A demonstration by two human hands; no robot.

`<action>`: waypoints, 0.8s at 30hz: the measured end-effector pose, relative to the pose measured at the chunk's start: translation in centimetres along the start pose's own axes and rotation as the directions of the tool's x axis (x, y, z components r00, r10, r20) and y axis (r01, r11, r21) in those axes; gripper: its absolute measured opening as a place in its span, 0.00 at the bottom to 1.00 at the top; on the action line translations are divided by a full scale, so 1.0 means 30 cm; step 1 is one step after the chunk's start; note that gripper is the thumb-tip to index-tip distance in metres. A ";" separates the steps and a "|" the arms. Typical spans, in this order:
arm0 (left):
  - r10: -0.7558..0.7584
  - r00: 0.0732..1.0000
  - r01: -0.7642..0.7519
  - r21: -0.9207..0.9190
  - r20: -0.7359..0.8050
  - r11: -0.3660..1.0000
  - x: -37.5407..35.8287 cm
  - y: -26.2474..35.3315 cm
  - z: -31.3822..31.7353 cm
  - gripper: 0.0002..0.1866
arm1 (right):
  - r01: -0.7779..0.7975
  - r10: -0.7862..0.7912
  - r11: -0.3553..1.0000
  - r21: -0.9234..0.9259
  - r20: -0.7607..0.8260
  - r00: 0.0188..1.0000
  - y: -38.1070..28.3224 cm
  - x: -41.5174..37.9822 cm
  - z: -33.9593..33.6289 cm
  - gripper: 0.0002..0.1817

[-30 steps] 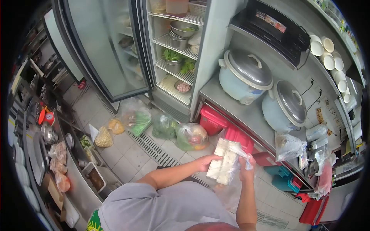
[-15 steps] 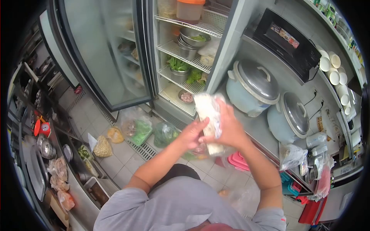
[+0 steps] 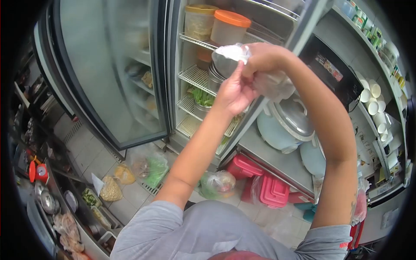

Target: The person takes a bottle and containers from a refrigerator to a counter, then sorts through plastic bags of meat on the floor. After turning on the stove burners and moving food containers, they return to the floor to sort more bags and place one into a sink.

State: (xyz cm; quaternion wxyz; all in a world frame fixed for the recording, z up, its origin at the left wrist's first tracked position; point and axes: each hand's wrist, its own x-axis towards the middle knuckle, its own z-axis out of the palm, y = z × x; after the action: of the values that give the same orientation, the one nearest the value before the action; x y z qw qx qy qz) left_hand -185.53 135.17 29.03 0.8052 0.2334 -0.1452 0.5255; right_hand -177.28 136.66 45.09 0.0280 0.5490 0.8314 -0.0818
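Clear plastic wrapping [image 3: 233, 53], which shows white at its upper end, is held up before the shelves of the open refrigerator [image 3: 304, 24], and from where I stand it appears just below the orange-lidded tub [image 3: 229, 30]. The right hand [image 3: 265, 60] is folded over this wrapping, with loose plastic hanging out below it, while the left hand [image 3: 237, 93] sets its thumb against the lower edge, though I cannot tell whether its curled fingers also pinch. Beyond the right forearm, a lidded rice cooker [image 3: 277, 130] stands on the counter.
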 end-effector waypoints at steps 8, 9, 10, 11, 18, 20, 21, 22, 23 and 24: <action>-0.093 0.991 0.115 -0.241 0.099 0.964 0.292 0.100 -0.157 0.25 | -0.188 0.201 0.979 -0.083 0.198 0.959 0.130 0.392 -0.105 0.35; -0.107 0.987 0.133 -0.235 0.124 0.963 0.307 0.108 -0.171 0.24 | -0.182 0.180 0.983 -0.010 0.213 0.960 0.151 0.405 -0.101 0.37; -0.107 0.987 0.131 -0.221 0.117 0.967 0.313 0.114 -0.182 0.24 | -0.173 0.155 0.983 0.063 0.227 0.961 0.154 0.410 -0.107 0.38; -0.106 0.988 0.128 -0.204 0.115 0.971 0.323 0.118 -0.189 0.24 | -0.165 0.131 0.977 0.135 0.236 0.963 0.147 0.421 -0.117 0.40; -0.158 0.977 0.190 -0.248 0.142 0.950 0.331 0.165 -0.207 0.24 | -0.268 0.226 0.952 0.148 0.250 0.941 0.102 0.469 -0.132 0.43; -0.176 0.978 0.199 -0.232 0.113 0.952 0.316 0.171 -0.216 0.25 | -0.192 0.176 0.979 0.063 0.203 0.963 0.110 0.467 -0.117 0.47; -0.185 0.978 0.201 -0.204 0.096 0.958 0.310 0.169 -0.228 0.26 | -0.163 0.153 0.985 0.048 0.173 0.973 0.111 0.453 -0.105 0.48; -0.192 0.978 0.203 -0.177 0.077 0.963 0.306 0.164 -0.248 0.27 | -0.135 0.129 0.990 0.032 0.145 0.981 0.115 0.433 -0.086 0.49; -0.242 0.967 0.252 -0.181 0.074 0.951 0.302 0.160 -0.290 0.31 | -0.096 0.096 0.995 -0.034 0.011 0.995 0.116 0.412 -0.050 0.51; -0.247 0.966 0.257 -0.175 0.077 0.950 0.293 0.149 -0.322 0.32 | -0.117 0.108 0.989 -0.086 -0.100 0.989 0.105 0.380 -0.014 0.48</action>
State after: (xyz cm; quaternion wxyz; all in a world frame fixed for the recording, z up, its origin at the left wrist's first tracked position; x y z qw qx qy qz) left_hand -186.16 148.63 26.03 0.8796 0.1890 -0.1836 0.3962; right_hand -178.89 148.30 43.63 0.0182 0.5963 0.8024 -0.0156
